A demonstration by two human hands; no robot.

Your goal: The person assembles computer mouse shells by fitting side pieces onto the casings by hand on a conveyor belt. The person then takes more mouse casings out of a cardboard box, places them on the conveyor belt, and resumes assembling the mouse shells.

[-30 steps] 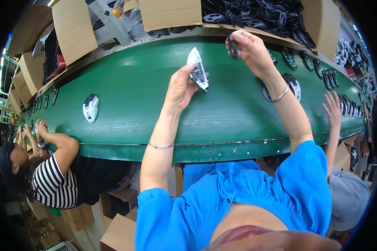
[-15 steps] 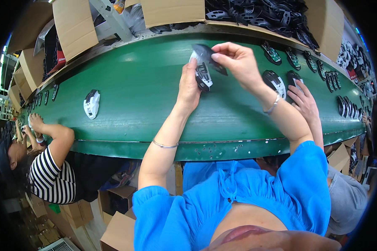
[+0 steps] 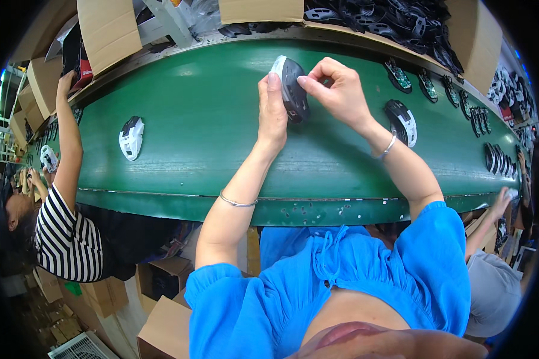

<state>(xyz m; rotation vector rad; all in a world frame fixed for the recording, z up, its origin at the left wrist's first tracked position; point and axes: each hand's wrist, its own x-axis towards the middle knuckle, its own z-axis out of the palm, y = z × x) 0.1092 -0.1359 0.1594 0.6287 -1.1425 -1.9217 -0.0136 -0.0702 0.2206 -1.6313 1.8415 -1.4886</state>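
My left hand [image 3: 272, 113] is closed round a computer mouse [image 3: 294, 90], holding it tilted above the green bench. The mouse is white along one edge, with a black cover [image 3: 290, 73] lying over its top. At the cover's right edge, the thumb and forefinger of my right hand [image 3: 341, 93] are pinched together; the fingertips hide the exact contact. Two half-built white and black mice lie on the green surface: one mouse [image 3: 131, 138] to the left, another mouse [image 3: 402, 122] just right of my right forearm.
Circuit-board mouse bases [image 3: 399, 76] line the bench's far right. Black shells [image 3: 500, 160] stand in a row nearer the right end. An open carton [image 3: 377, 33] of black parts stands behind. A co-worker in a striped shirt [image 3: 72, 242] reaches across at left; another's hand [image 3: 502, 202] is at right.
The black cover, held apart in my right hand before, now lies on the mouse. The right co-worker's hand has left the bench mice; the left co-worker's arm has stretched toward the boxes.
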